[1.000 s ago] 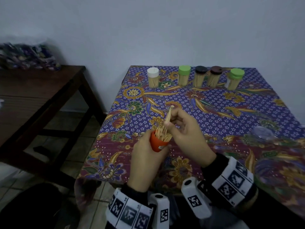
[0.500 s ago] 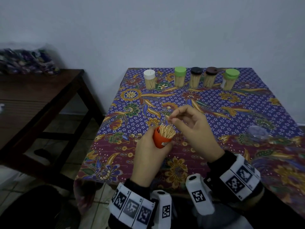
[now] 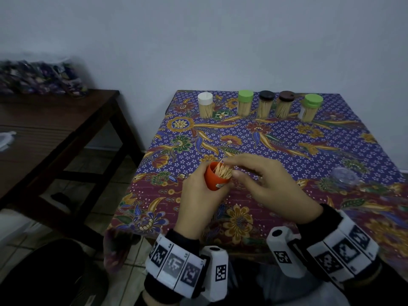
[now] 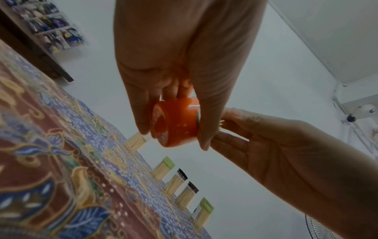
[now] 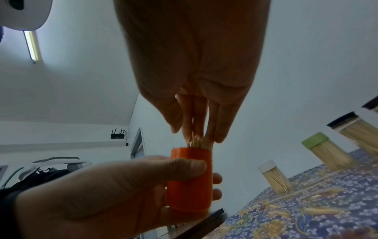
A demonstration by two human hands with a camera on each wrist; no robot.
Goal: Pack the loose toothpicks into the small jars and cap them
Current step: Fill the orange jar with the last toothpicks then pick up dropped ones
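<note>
My left hand (image 3: 198, 199) grips a small orange jar (image 3: 212, 180) above the near part of the table, tilted a little to the left. A bunch of toothpicks (image 3: 223, 172) stands in it, tips poking past the rim. My right hand (image 3: 262, 182) reaches over the jar's mouth from the right. Seen from the right wrist, its thumb and fingers close round the toothpicks' (image 5: 199, 143) tips above the orange jar (image 5: 190, 181). The left wrist view has the jar (image 4: 175, 124) between my left hand's (image 4: 174, 64) fingers, with the right hand (image 4: 286, 153) at its mouth.
Several capped jars full of toothpicks line the table's far edge: white-capped (image 3: 205, 104), green (image 3: 245, 106), black (image 3: 266, 104), brown (image 3: 284, 104), green (image 3: 310, 107). A clear plastic piece (image 3: 345, 176) lies at the right. A dark wooden table (image 3: 55, 129) stands to the left.
One second ago my right hand held a bunch of toothpicks raised over the jar. The bunch has gone down into the jar, and the fingers now sit on the tips.
</note>
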